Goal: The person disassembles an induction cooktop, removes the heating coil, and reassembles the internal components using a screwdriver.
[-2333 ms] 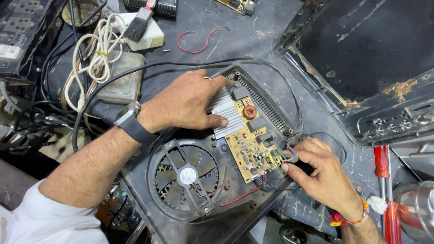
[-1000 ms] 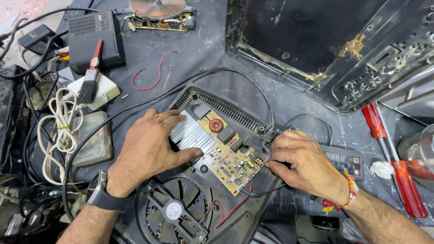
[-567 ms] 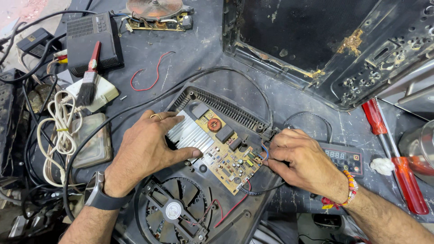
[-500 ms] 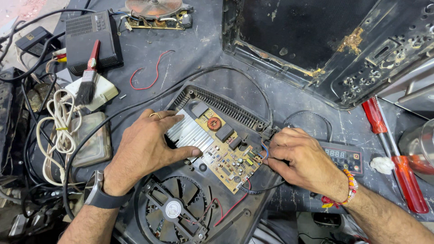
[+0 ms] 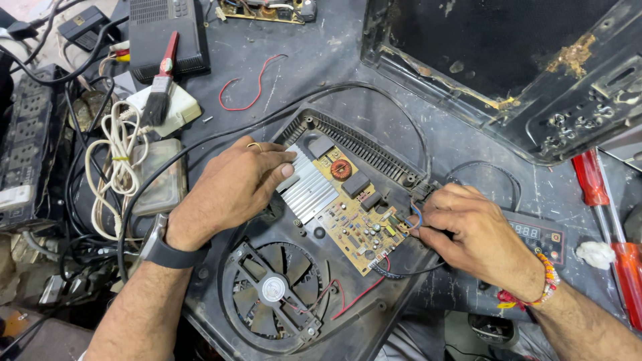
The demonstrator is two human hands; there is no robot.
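Note:
A black appliance base [image 5: 374,314] lies opened on the bench, with a tan circuit board [image 5: 358,224], a silver heat sink [image 5: 311,190] and a round fan [image 5: 274,291] inside it. My left hand [image 5: 231,187] rests flat on the heat sink and the board's left end, pressing down. At the board's right edge my right hand [image 5: 471,230] pinches thin blue and black wires [image 5: 414,215] between its fingertips. A small control panel [image 5: 542,234] lies just right of that hand.
The appliance's black top cover [image 5: 508,67] lies upside down at the upper right. Red-handled screwdrivers [image 5: 602,200] lie at the right edge. A coiled white cable [image 5: 120,167], a brush [image 5: 160,83], a black box [image 5: 167,33], a power strip [image 5: 27,147] and a loose red wire [image 5: 254,83] crowd the left.
The view has shifted and settled. My left hand stays pressed on the heat sink. My right hand keeps working the wires at the board's right edge with small finger movements.

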